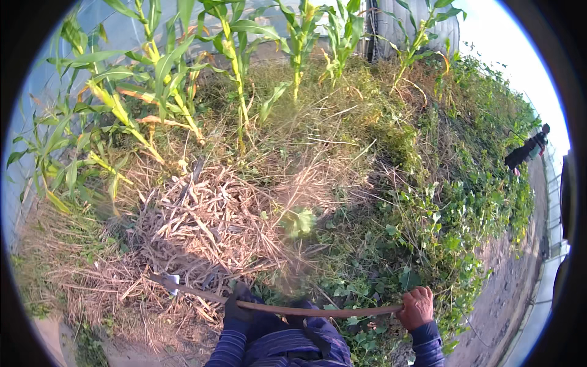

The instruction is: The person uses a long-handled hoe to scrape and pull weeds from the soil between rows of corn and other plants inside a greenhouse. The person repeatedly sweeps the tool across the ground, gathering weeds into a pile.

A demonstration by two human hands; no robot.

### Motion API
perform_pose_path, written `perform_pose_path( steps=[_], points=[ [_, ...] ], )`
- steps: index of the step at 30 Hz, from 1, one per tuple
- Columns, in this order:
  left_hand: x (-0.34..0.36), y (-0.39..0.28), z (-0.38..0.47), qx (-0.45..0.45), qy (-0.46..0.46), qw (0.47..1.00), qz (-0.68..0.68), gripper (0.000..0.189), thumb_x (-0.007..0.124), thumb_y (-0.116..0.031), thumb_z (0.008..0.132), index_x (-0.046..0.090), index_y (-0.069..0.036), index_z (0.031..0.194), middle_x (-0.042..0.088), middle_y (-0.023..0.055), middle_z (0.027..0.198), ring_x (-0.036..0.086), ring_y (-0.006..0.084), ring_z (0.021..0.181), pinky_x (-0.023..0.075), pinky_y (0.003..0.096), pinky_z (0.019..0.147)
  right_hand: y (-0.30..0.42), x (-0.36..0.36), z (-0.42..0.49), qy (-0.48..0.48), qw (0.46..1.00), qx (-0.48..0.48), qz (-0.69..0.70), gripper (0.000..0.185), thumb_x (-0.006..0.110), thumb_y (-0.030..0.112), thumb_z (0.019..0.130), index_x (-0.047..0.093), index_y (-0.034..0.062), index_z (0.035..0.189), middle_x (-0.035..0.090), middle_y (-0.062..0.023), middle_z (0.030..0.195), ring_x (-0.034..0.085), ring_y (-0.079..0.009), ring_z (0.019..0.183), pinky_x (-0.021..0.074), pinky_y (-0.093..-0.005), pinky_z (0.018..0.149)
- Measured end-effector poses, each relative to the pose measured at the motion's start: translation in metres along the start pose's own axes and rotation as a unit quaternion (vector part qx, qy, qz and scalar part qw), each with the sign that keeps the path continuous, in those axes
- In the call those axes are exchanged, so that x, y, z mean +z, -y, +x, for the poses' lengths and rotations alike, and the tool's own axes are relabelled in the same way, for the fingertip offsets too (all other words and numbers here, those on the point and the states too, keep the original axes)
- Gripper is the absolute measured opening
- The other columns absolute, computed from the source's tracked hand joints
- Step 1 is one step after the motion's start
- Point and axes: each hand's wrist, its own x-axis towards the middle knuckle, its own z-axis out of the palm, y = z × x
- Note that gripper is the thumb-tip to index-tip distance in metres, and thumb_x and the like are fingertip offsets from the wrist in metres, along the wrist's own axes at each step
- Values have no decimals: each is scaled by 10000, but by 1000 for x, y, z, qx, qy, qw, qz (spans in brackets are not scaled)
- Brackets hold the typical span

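Both my hands grip a long wooden handle (321, 312), held crosswise in front of my legs. My right hand (416, 306) is closed around its right end. Further left along the shaft is my left hand (238, 305), dark, either gloved or in shadow. At the handle's left end a metal blade (172, 283) catches the light; it looks like a hoe, though its full shape is hard to make out. The blade is over the lower edge of a heap of dry stalks and pods (206, 225). Whether it touches them I cannot tell.
Green corn plants (236, 69) stand in a row ahead, before plastic sheeting (261, 18). Leafy vines (435, 234) cover the ground to the right, beside a dirt path (502, 289). A person (527, 149) in dark clothes is at the far right.
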Motion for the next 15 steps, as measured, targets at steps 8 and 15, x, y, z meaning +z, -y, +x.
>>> perform_pose_path(
  steps=[8,15],
  points=[
    [-14,-44,9,-54,17,997,-52,117,627,-208,872,563,-121,916,553,49,767,568,208,701,519,403,652,36,21,17,149,988,48,-2,375,798,280,504,641,75,776,617,-119,833,565,-343,926,401,-454,920],
    [-48,-87,31,64,43,997,-10,89,639,-166,863,594,-110,914,577,33,774,578,197,716,513,362,673,106,13,55,131,990,26,-55,371,848,304,476,642,85,693,626,-126,840,562,-326,911,358,-452,964]
  ],
)
